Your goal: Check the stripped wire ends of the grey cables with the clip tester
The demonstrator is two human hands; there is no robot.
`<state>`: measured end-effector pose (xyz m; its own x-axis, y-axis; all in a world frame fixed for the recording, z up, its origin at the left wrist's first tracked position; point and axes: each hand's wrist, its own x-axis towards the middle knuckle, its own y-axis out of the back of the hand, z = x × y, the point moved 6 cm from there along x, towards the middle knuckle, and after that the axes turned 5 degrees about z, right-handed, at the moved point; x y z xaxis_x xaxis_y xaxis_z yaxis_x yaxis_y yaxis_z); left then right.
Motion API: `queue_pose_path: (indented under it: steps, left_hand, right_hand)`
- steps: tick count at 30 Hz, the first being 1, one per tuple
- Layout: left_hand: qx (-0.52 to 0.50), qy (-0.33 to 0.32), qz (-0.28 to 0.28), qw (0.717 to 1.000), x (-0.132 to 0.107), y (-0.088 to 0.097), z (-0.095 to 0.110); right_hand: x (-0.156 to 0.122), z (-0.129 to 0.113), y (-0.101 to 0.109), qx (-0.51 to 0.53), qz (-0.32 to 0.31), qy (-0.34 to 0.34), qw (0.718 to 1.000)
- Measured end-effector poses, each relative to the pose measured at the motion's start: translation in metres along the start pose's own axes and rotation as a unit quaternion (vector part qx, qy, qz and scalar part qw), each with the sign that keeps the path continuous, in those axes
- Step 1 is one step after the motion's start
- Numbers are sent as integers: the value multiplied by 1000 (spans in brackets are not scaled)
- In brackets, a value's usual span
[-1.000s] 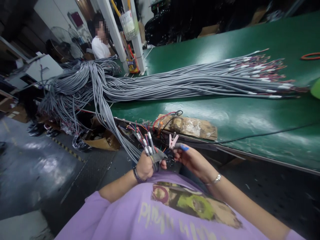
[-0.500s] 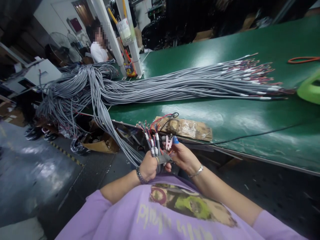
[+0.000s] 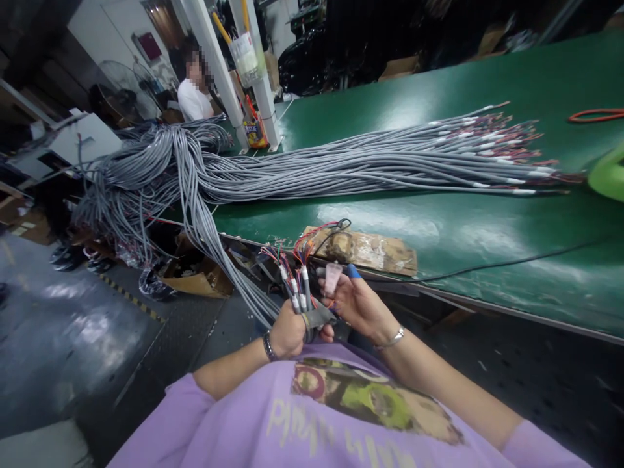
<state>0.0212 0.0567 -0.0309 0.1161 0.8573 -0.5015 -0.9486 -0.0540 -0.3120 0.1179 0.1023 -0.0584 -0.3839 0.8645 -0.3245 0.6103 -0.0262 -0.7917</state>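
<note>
My left hand (image 3: 288, 330) is closed round several grey cables (image 3: 301, 300) in front of my body. Their ends point up, with white sleeves and fanned-out coloured wires (image 3: 303, 252). A dark grey flap (image 3: 319, 318) sticks out sideways from the bundle at my left fingers; I cannot tell what it belongs to. Just to the right, my right hand (image 3: 359, 305), its thumb tip covered in blue, pinches a small pink clip (image 3: 333, 278). The clip's jaws cannot be made out, and the cables partly cover the fingers behind it.
A long bundle of grey cables (image 3: 312, 175) lies along the green table (image 3: 487, 260). A wooden block (image 3: 373, 250) with red and black leads sits at the near edge. An orange loop (image 3: 595, 116) and a green object (image 3: 607, 170) are at right. A person (image 3: 194, 97) is behind.
My right hand has turned the pink clip so a broad flat side faces me, with the thumb slightly farther right. The cable ends in my left hand have shifted slightly left.
</note>
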Motion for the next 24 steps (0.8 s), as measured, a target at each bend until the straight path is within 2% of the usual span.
queue_pose_path:
  steps: [8, 12, 15, 20, 24]
  left_hand:
    - [-29, -44, 32, 998, 1, -1, 6]
    - [-33, -44, 40, 998, 2, -5, 10]
    - [-39, -44, 51, 997, 3, -5, 11]
    - [-25, -23, 47, 998, 7, -3, 3]
    - [-25, -14, 47, 998, 7, -2, 0]
  right_hand:
    - [-2, -2, -2, -27, -7, 24, 999]
    - [-1, 4, -2, -21, -39, -13, 999]
    - [-1, 5, 0, -15, -41, -18, 999]
    - [-1, 7, -2, -31, -54, -35, 997]
    - [1, 6, -1, -50, -29, -16, 998]
